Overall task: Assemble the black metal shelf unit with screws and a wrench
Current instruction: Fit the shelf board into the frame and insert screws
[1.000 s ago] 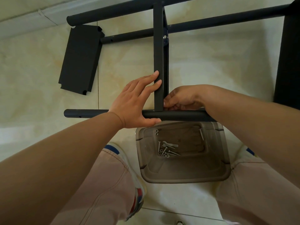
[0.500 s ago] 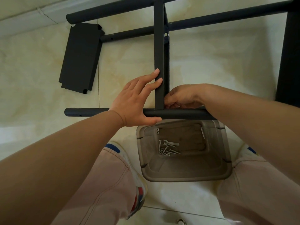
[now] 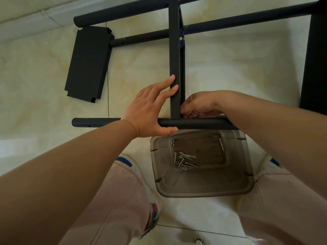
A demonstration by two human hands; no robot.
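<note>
A black shelf frame lies on the tiled floor. Its near round tube [image 3: 198, 123] meets an upright flat shelf panel [image 3: 174, 55] at a joint. My left hand [image 3: 150, 110] lies over the tube, straight fingers pressed against the panel's left face, thumb under the tube. My right hand [image 3: 198, 106] is curled at the joint on the panel's right side; what its fingertips pinch is hidden. A smoky plastic bin [image 3: 244, 174] under the tube holds several screws [image 3: 182, 163], nuts and a small flat wrench [image 3: 187, 155].
A loose black shelf panel [image 3: 88, 62] lies flat at the left. Two more frame tubes [image 3: 230, 23] run across the back, and a black panel [image 3: 315, 59] stands at the right edge. My knees and shoes flank the bin.
Both hands stay at the joint; my left fingers have barely shifted on the panel. The view has drifted slightly.
</note>
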